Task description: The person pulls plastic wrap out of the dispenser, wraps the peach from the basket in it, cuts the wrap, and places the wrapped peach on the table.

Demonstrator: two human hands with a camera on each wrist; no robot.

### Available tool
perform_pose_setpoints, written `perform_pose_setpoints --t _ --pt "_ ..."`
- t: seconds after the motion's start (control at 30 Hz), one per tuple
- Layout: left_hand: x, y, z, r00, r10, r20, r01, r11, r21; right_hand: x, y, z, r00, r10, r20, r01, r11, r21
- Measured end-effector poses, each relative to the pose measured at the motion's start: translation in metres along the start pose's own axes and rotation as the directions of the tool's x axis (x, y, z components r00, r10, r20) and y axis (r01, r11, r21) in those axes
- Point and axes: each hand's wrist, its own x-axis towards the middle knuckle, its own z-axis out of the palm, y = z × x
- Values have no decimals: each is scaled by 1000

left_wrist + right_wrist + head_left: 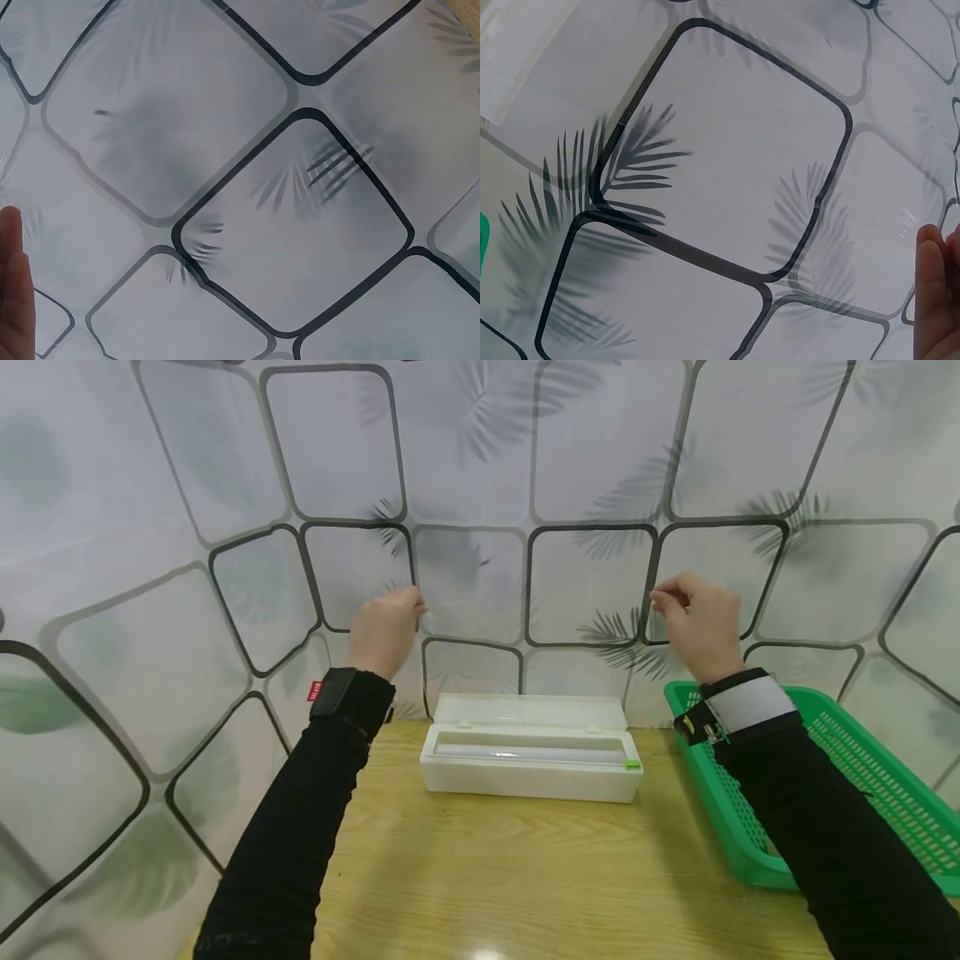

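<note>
Both hands are raised at about the same height in front of the patterned curtain, well apart. My left hand (386,631) pinches at thumb and fingertips. My right hand (697,622) also pinches, thumb against fingers. Between them is a see-through sheet, apparently cling film (907,217), shown only by faint creases by the fingertips; its edges cannot be made out. Below and between the hands, a white cling film dispenser (532,783) sits with its lid (531,711) raised. Inside lies a pale roll (525,753), with a green slider (632,764) at the right end.
A green plastic basket (885,768) stands on the right of the wooden table (480,868), partly behind the right forearm. The curtain (472,468), with dark outlined shapes and leaf prints, hangs behind the table and along the left.
</note>
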Motion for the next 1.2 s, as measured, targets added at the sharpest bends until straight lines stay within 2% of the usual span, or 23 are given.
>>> perform_pose_setpoints --t 0.37,0.57,0.77,0.93,1.1,1.2 --pt "1 4 -16 999 -22 -28 20 995 -93 5 -10 -13 999 31 -38 -30 999 16" --pt "-4 4 -27 998 -6 -58 -3 989 -149 1 -15 -20 995 -39 -97 43 998 49" --pt "-22 4 -40 997 74 -18 -76 980 -183 -19 -19 -36 980 -154 -123 160 986 36" --pt "-38 8 -56 984 181 -6 -178 964 -196 -39 -22 -50 964 -234 -130 233 972 -22" --pt "-58 13 -71 957 290 -4 -281 924 -261 -55 -23 -61 941 -321 -107 316 947 -64" --pt "-72 14 -76 946 324 3 -306 897 -320 -65 -22 -66 927 -363 -91 361 932 -32"
